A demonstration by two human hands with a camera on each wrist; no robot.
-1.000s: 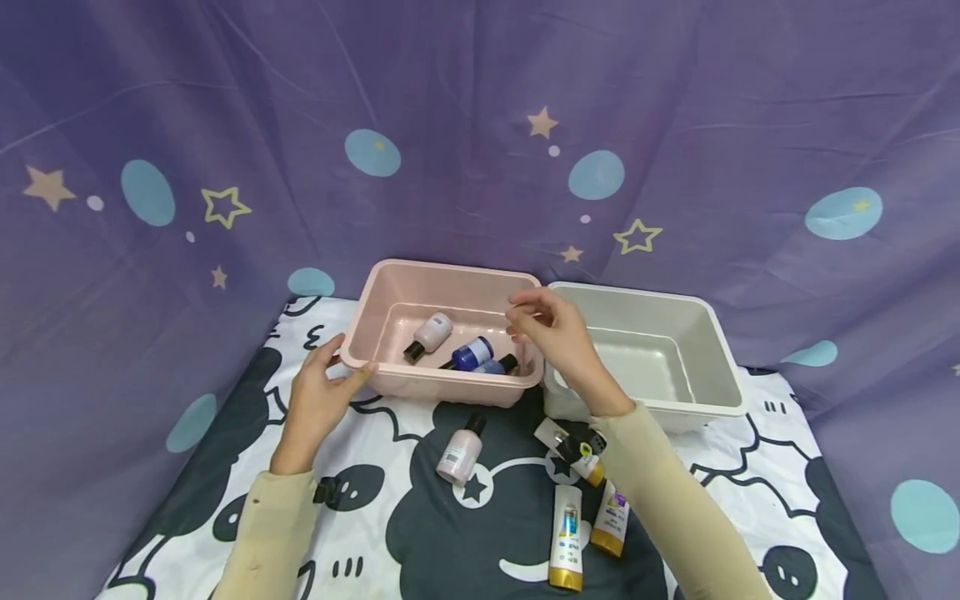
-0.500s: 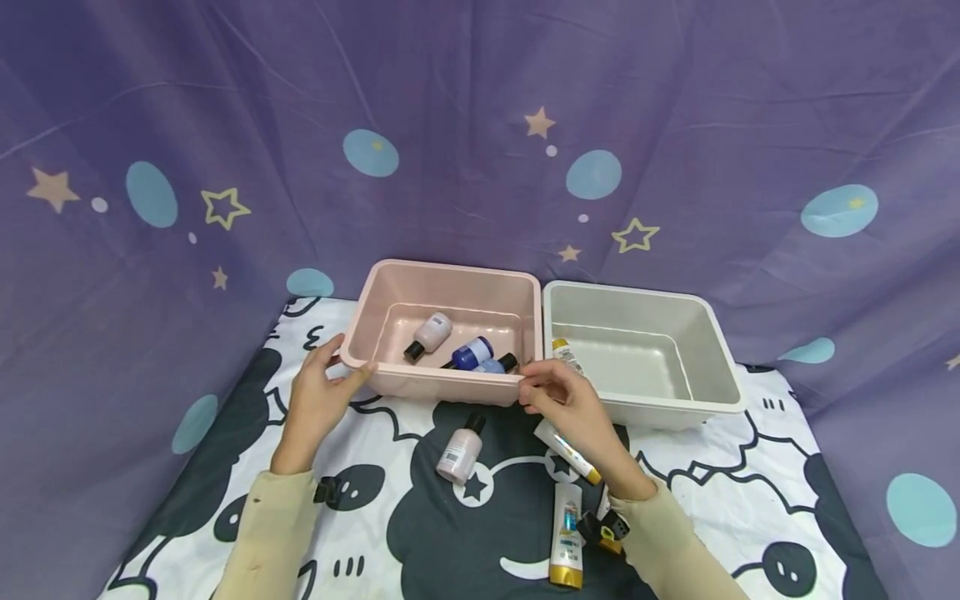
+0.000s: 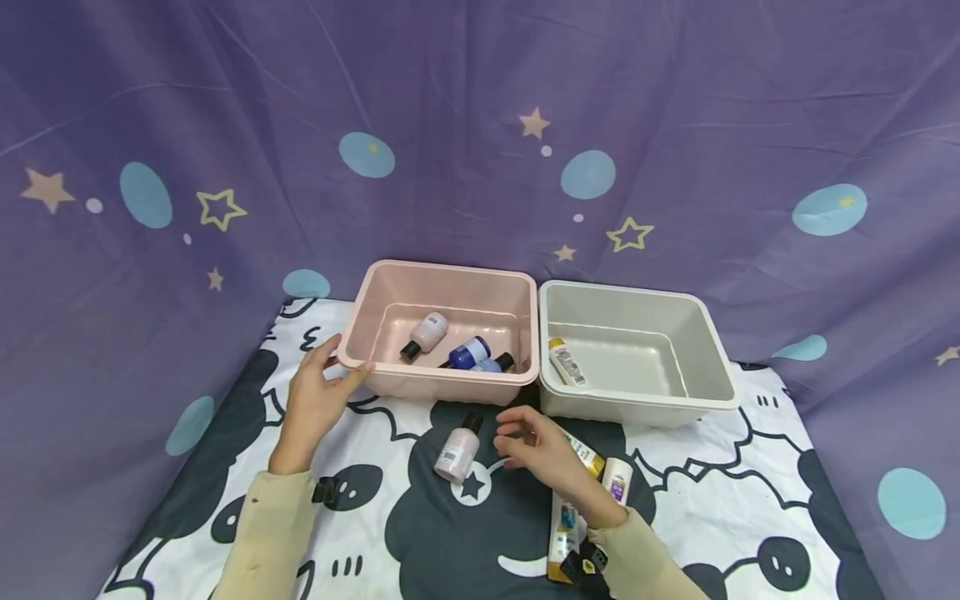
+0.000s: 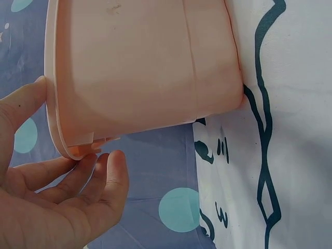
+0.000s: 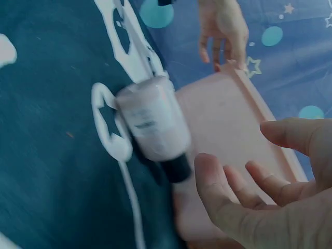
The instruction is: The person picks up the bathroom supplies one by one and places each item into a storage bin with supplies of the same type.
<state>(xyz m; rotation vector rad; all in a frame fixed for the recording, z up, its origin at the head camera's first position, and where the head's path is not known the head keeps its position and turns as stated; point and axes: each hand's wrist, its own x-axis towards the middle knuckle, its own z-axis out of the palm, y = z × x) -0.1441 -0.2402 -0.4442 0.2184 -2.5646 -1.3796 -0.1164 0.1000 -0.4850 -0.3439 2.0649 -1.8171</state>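
My left hand [image 3: 348, 357] holds the near left corner of the pink bin [image 3: 450, 273], thumb on the rim and fingers under the lip; the left wrist view shows this hand [image 4: 78, 124] against the pink bin [image 4: 145, 67]. My right hand [image 3: 504, 442] hovers with relaxed, empty fingers just right of a pale pink bottle [image 3: 459, 450] with a black cap, lying on the cloth. In the right wrist view the same bottle [image 5: 153, 122] lies left of my right hand [image 5: 238, 150]. The grey bin [image 3: 637, 293] holds one tube [image 3: 567, 362].
Inside the pink bin lie a whitish bottle [image 3: 424, 333] and a blue bottle [image 3: 469, 352]. Gold-capped tubes [image 3: 617, 481] lie on the black-and-white cloth [image 3: 405, 533] by my right wrist. Purple starred fabric [image 3: 480, 125] hangs behind and at both sides.
My right hand came back from above the two bins, down to the cloth beside the pale pink bottle. A tube now lies in the grey bin. The left hand stayed put.
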